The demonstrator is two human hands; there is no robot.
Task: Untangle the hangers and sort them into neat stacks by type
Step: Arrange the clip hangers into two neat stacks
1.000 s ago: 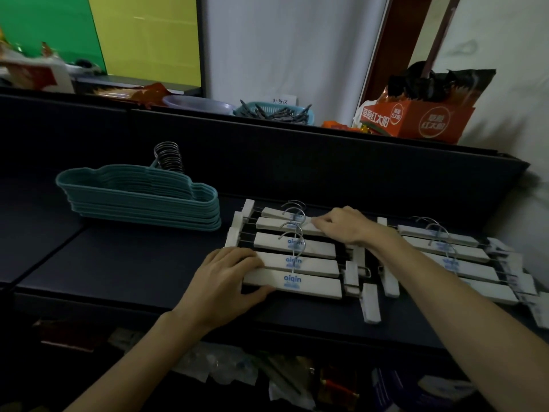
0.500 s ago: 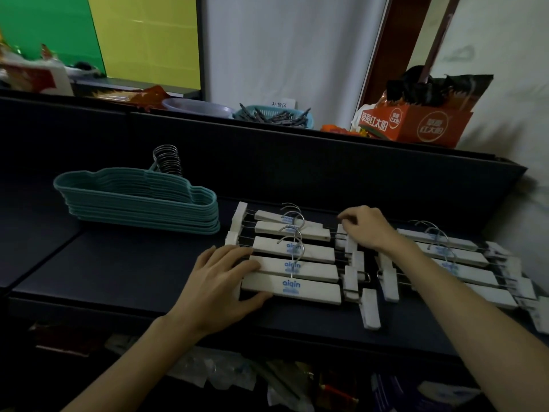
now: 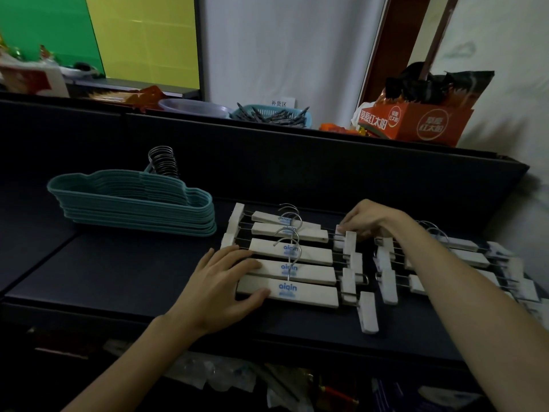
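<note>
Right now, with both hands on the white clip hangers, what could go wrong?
1. The metal hooks of the near white hangers overlap one another, so shifting one hanger might drag its neighbours and snag them again.
2. The right hand is at the clips on the far end, close to the second white group; a push could knock the two groups together.
3. One clip lies near the table's front edge and might fall.

Teal hangers (image 3: 133, 206) stacked, wooden clip hangers (image 3: 289, 257) fanned
</note>
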